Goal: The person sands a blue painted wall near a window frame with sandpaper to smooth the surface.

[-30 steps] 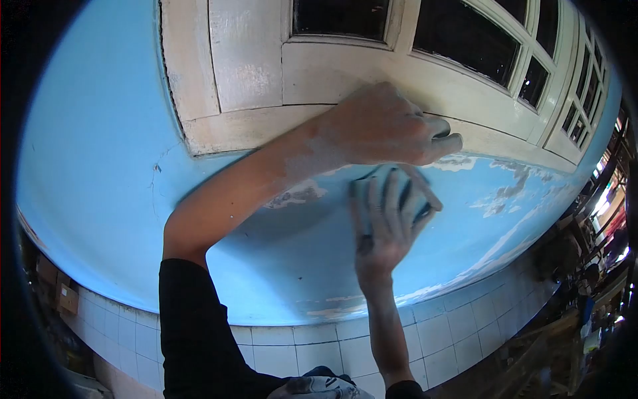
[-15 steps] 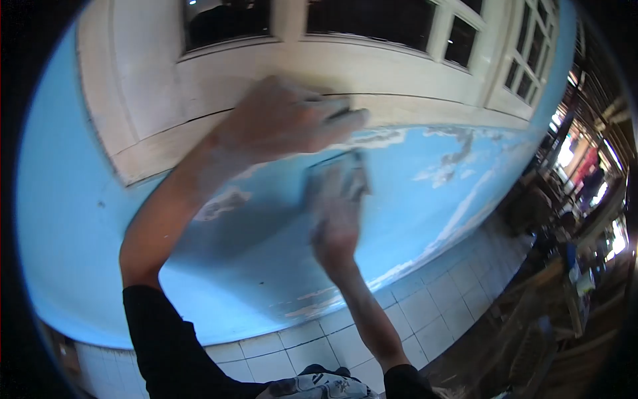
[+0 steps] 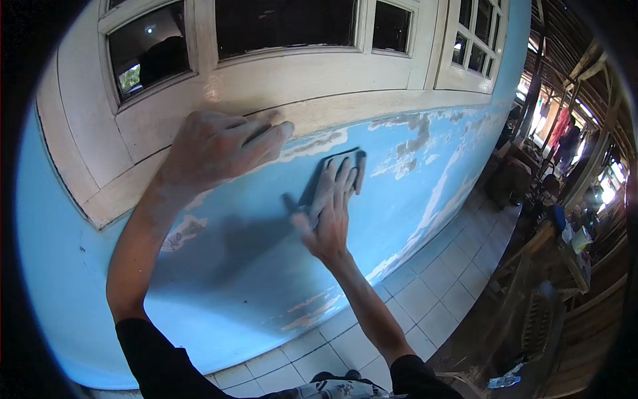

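Dusty white, my right hand [image 3: 333, 211] presses a dark sheet of sandpaper [image 3: 359, 154] flat against the light blue wall [image 3: 259, 219]. Its fingers are stretched over the sheet, with the thumb out to the side and blurred. Up and to the left, my left hand [image 3: 229, 147] has its fingers curled on the lower edge of the cream window frame [image 3: 319, 103]. Most of its palm is hidden. Pale patches of bare plaster [image 3: 415, 136] show through the paint right of the sandpaper and along the frame.
White floor tiles [image 3: 359, 346] run along the foot of the wall. At the right are a wooden bench [image 3: 531, 246], a plastic bottle [image 3: 504, 382] on the ground and cluttered timber. Dark glass panes [image 3: 286, 26] sit above the frame.
The view has shifted, so the wall and window sit further left and lower. My right hand stays on the sandpaper and shows more sharply. My left hand keeps to the frame edge.
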{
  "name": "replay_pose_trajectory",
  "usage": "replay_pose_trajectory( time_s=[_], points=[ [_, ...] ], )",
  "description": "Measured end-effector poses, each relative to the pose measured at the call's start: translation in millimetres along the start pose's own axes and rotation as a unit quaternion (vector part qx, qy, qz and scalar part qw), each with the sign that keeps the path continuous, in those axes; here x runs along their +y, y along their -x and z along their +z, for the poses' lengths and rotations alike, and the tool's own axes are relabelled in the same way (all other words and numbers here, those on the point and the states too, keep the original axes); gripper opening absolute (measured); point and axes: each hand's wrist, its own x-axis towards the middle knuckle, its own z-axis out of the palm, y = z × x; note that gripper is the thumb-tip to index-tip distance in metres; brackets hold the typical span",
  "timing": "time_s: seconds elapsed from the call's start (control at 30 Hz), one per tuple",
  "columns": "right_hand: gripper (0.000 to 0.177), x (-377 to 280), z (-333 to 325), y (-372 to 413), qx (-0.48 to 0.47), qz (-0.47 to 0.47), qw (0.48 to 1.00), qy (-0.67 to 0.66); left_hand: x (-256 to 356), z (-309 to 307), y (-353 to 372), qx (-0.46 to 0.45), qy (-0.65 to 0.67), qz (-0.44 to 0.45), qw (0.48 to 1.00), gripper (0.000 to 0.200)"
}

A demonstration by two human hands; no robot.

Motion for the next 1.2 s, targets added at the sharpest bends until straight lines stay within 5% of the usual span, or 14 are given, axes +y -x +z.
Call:
replay_pose_trajectory(
  time_s=[0.1,0.23,0.43,0.6,0.77,0.83,0.9,0.97,1.17,1.2],
  points=[
    [0.065,29,5,-35,0.073,0.087,0.988,0.102,1,1,0,0.025,0.01,-0.002,1.0,0.03],
    [0.065,41,2,-61,0.146,0.112,0.983,0.013,0,1,2,0.0,-0.001,0.0,1.0,0.029],
    [0.068,-4,17,3,-0.049,0.054,0.988,0.139,3,-1,-1,0.02,-0.011,0.001,1.0,0.028],
    [0.062,71,-21,-84,0.186,0.178,0.966,0.003,2,0,-1,0.018,-0.015,0.006,1.0,0.03],
    [0.063,54,-1,-44,0.144,0.134,0.979,0.043,4,3,-2,0.044,-0.008,0.003,0.999,0.028],
    [0.063,42,-1,-18,0.04,0.117,0.992,0.015,6,1,-3,0.04,0.001,-0.002,0.999,0.028],
    [0.064,77,-16,-42,0.05,0.104,0.993,0.027,3,0,-5,0.032,0.002,0.002,0.999,0.028],
    [0.064,113,-24,-67,0.188,0.239,0.951,-0.049,5,3,-3,0.039,-0.012,0.005,0.999,0.028],
    [0.059,45,1,-8,0.105,0.091,0.989,0.04,4,5,0,-0.003,-0.045,0.006,0.999,0.03],
    [0.059,26,-2,7,0.024,0.071,0.996,0.047,7,4,0,-0.006,-0.044,0.006,0.999,0.03]
  ],
)
